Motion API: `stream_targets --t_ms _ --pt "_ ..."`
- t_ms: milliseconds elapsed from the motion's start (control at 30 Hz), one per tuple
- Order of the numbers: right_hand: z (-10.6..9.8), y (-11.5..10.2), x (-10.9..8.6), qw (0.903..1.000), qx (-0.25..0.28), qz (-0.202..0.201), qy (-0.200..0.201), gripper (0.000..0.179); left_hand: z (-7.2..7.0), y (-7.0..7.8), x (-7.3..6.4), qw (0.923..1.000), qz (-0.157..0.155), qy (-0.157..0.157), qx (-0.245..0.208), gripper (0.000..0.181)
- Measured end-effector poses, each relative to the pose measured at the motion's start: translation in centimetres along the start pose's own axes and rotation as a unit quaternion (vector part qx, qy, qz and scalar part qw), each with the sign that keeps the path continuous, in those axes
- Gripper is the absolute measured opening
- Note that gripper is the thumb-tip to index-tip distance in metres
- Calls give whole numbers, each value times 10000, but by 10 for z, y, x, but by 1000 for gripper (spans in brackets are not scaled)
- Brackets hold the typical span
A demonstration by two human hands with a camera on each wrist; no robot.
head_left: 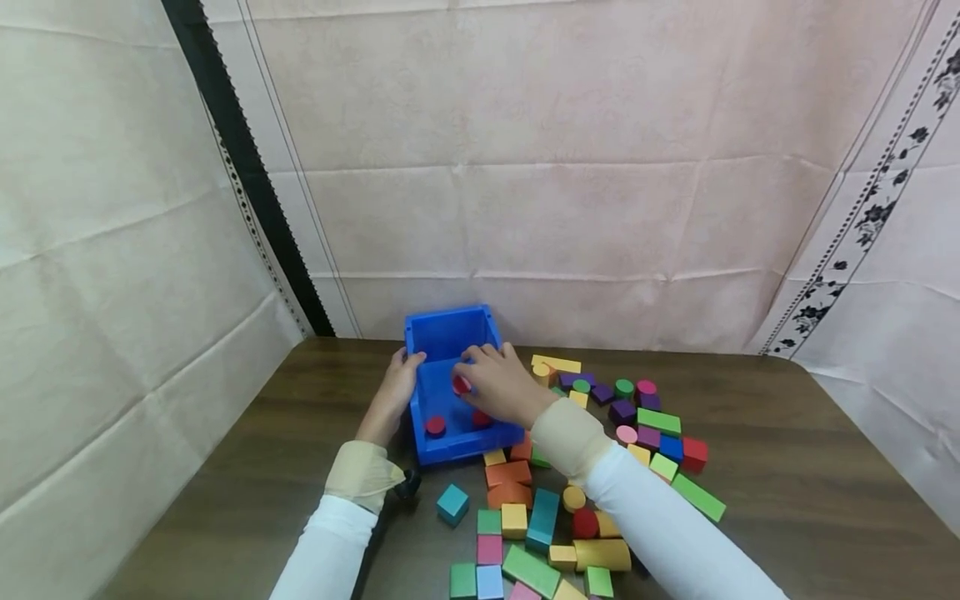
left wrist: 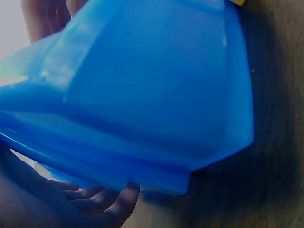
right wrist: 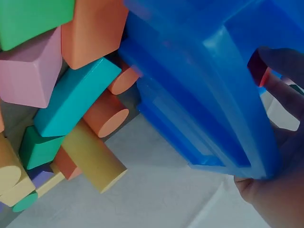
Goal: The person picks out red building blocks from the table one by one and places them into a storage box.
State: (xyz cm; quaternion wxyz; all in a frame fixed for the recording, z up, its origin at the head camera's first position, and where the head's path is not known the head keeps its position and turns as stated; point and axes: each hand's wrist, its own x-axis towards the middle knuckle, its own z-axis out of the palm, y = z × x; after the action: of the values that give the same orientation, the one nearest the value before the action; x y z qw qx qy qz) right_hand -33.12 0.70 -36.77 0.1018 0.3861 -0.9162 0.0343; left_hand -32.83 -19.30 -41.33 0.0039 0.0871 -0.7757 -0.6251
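Note:
A blue plastic bin (head_left: 450,446) is tipped up at the back of the table, its open side facing me. My left hand (head_left: 393,392) grips its left edge, thumb over the rim; in the left wrist view the fingers (left wrist: 124,202) curl round the edge. Over the bin's right side, my right hand (head_left: 502,387) pinches a small red round block (head_left: 461,385) between thumb and fingers. That red block (right wrist: 257,69) also shows in the right wrist view, just inside the bin. Two more red round blocks (head_left: 435,427) lie low in the bin.
Many coloured wooden blocks (head_left: 508,473) spread in front of the bin and to its right, partly under my right forearm. A teal cube (head_left: 452,504) sits apart at the left of the pile. White cloth (head_left: 570,208) hangs behind the brown table (head_left: 247,492).

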Motion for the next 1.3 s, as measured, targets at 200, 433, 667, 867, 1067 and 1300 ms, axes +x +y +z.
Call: stream_targets --t_ms 200,433,667,867,1067,1300 --pt "3 -5 4 9989 -372 43 -278 39 -1 0 -2 10000 14 -37 34 74" --pt "8 -13 11 9930 -1067 135 -498 41 -3 -3 -1 10000 -4 -58 -54 75" --pt "17 -17 14 9859 -1596 125 -487 44 -6 -4 -5 10000 44 -46 -24 74" --pt "18 -16 13 9813 -1888 143 -347 44 -7 2 -3 10000 28 -89 25 77" --pt "21 -17 13 9760 -2127 -28 -474 42 -9 0 -4 9998 -127 -97 79 78" --pt "23 -13 13 9691 -2384 -60 -634 45 -6 2 -2 9999 -65 -140 63 77"
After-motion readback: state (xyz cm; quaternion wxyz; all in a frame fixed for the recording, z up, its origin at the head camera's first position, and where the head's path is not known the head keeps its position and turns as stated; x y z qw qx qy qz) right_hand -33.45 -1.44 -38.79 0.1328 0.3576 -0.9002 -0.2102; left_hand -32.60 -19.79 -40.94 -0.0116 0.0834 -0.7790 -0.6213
